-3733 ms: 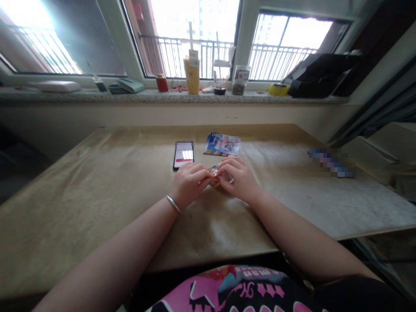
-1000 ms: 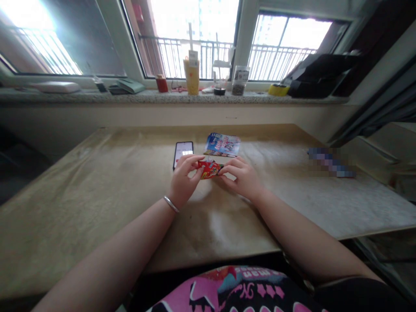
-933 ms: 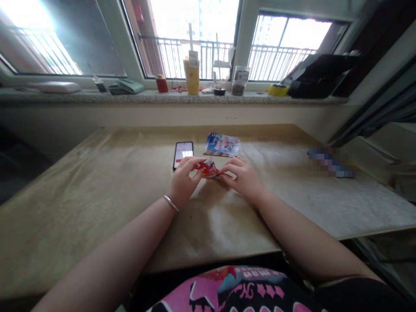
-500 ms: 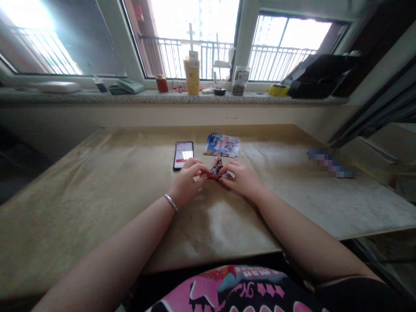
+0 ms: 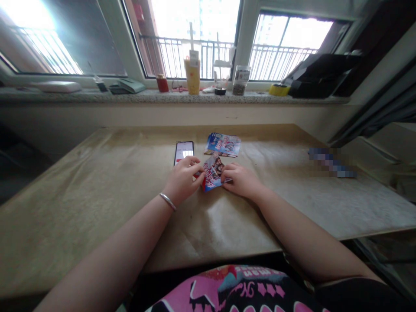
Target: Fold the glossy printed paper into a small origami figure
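A small printed paper piece (image 5: 212, 175), red on one edge with blue and pink pictures, is tilted up on the table (image 5: 97, 182) between my two hands. My left hand (image 5: 182, 180), with a silver bracelet at the wrist, pinches its left edge with curled fingers. My right hand (image 5: 241, 180) grips its right side, fingers bent. Just behind them lies a stack of similar printed sheets (image 5: 223, 144), and a phone (image 5: 183, 151) with a lit screen lies beside my left hand.
A window sill (image 5: 169, 96) at the back carries a yellow cup (image 5: 192, 76), a red cup (image 5: 161, 82), jars and small boxes. A dark bag (image 5: 316, 73) sits at its right end. A blurred flat item (image 5: 329, 161) lies on the table's right part.
The paper was turned over and raised between my hands: its red face showed a second ago, now the blue and pink printed side faces me. My hands stayed in place.
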A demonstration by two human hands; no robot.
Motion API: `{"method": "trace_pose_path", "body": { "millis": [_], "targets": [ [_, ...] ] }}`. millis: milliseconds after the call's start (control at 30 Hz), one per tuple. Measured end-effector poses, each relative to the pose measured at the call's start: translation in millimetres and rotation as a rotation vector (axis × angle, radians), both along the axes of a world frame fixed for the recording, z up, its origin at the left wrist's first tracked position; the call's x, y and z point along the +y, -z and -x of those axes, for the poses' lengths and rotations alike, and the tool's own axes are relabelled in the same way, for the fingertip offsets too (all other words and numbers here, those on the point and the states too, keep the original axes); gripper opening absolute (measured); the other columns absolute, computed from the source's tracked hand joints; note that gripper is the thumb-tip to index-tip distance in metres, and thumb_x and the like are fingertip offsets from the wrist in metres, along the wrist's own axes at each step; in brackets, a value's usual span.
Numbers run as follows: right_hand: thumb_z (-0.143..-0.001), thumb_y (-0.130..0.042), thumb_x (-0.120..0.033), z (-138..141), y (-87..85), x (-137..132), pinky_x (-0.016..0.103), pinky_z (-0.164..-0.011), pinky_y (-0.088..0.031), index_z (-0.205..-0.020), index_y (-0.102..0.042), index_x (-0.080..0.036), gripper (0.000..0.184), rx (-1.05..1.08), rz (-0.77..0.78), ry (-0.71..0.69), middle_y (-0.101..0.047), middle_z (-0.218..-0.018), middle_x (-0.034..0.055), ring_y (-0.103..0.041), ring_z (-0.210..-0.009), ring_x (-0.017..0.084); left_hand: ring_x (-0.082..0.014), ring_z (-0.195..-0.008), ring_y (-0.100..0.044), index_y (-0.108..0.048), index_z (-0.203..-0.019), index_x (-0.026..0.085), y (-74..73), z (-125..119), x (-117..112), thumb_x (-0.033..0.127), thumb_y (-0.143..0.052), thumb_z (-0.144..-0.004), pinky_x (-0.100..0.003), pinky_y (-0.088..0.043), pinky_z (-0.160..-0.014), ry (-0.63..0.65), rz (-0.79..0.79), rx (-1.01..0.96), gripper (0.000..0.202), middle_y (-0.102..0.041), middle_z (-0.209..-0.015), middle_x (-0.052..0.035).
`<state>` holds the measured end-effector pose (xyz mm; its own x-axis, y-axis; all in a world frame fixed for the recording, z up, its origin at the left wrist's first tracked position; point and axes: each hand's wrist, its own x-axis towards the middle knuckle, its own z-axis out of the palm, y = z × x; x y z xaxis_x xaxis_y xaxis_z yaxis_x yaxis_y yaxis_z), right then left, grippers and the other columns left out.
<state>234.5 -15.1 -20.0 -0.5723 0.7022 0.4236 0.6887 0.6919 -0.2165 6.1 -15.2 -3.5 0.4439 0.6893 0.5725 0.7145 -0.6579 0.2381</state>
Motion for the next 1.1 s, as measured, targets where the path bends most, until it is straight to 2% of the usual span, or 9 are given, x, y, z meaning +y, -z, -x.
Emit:
{"method": "trace_pose_path", "body": {
  "millis": [167, 367, 500, 633, 733, 800, 967, 1100],
  "targets": [
    [-0.070, -0.067, -0.018, -2, 1.4, 2, 0.031, -0.076, -0.045, -0.074, -0.065, -0.023, 0.006, -0.006, 0.035, -0.014, -0.063, -0.092, 0.0025, -0.056, -0.087, 0.019, -0.0268, -0.097, -0.051, -0.069, -0.078, 0.021, 0.6, -2, -5, 0.036, -0.062, -0.077, -0.045, -0.039, -0.086, -0.183, -0.072, 0.109, 0.016, -0.058, -0.105, -0.0081],
    [-0.071, -0.064, -0.015, -4, -0.2, 1, 0.031, -0.080, -0.045, -0.074, -0.067, -0.022, 0.008, -0.005, 0.069, -0.032, -0.064, -0.095, 0.0034, -0.057, -0.090, 0.019, -0.0321, -0.101, -0.048, -0.067, -0.059, 0.019, 3.5, -3, -11, 0.041, -0.064, -0.074, -0.053, -0.034, -0.090, -0.240, -0.178, 0.200, 0.027, -0.062, -0.105, -0.0105],
    [-0.072, -0.062, -0.015, -5, -1.5, 2, 0.031, -0.082, -0.045, -0.074, -0.067, -0.021, 0.008, -0.024, 0.106, -0.037, -0.065, -0.096, 0.0039, -0.058, -0.092, 0.019, -0.0309, -0.108, -0.047, -0.069, -0.060, 0.020, -3.8, -4, -17, 0.042, -0.059, -0.080, -0.053, -0.028, -0.100, -0.243, -0.134, 0.279, 0.031, -0.065, -0.104, -0.0079],
    [-0.073, -0.060, -0.015, -6, -5.1, 0, 0.032, -0.083, -0.045, -0.074, -0.067, -0.021, 0.009, -0.045, 0.132, -0.006, -0.065, -0.101, 0.0040, -0.058, -0.095, 0.020, -0.0255, -0.106, -0.051, -0.071, -0.070, 0.021, -12.6, -8, -21, 0.035, -0.053, -0.085, -0.046, -0.029, -0.101, -0.097, -0.066, 0.387, 0.027, -0.068, -0.095, -0.0039],
    [-0.074, -0.060, -0.017, -7, -6.0, 0, 0.032, -0.086, -0.044, -0.076, -0.067, -0.021, 0.008, -0.057, 0.139, -0.007, -0.065, -0.104, 0.0043, -0.058, -0.098, 0.021, -0.0206, -0.097, -0.057, -0.071, -0.085, 0.021, -10.8, -10, -20, 0.031, -0.050, -0.088, -0.039, -0.035, -0.095, 0.107, 0.008, 0.425, 0.023, -0.070, -0.094, -0.0028],
    [-0.073, -0.061, -0.017, -8, -4.9, 1, 0.032, -0.086, -0.044, -0.077, -0.066, -0.021, 0.009, -0.058, 0.144, -0.014, -0.066, -0.102, 0.0043, -0.058, -0.097, 0.020, -0.0182, -0.094, -0.059, -0.070, -0.090, 0.022, -6.9, -11, -18, 0.031, -0.049, -0.089, -0.036, -0.035, -0.094, 0.199, 0.045, 0.423, 0.023, -0.070, -0.095, -0.0017],
    [-0.072, -0.060, -0.014, -10, -0.4, 4, 0.032, -0.088, -0.044, -0.078, -0.067, -0.021, 0.012, -0.038, 0.151, -0.057, -0.067, -0.099, 0.0045, -0.060, -0.097, 0.020, -0.0179, -0.098, -0.058, -0.068, -0.101, 0.025, -2.6, -13, -20, 0.033, -0.043, -0.093, -0.035, -0.034, -0.092, 0.272, 0.082, 0.421, 0.027, -0.069, -0.104, -0.0010],
    [-0.070, -0.061, -0.015, -11, 1.4, 5, 0.033, -0.089, -0.044, -0.082, -0.067, -0.021, 0.014, -0.014, 0.155, -0.081, -0.067, -0.100, 0.0046, -0.059, -0.099, 0.021, -0.0178, -0.096, -0.059, -0.067, -0.098, 0.024, -5.0, -13, -21, 0.032, -0.044, -0.092, -0.034, -0.035, -0.089, 0.271, 0.133, 0.415, 0.026, -0.068, -0.106, -0.0004]
  ]
}}
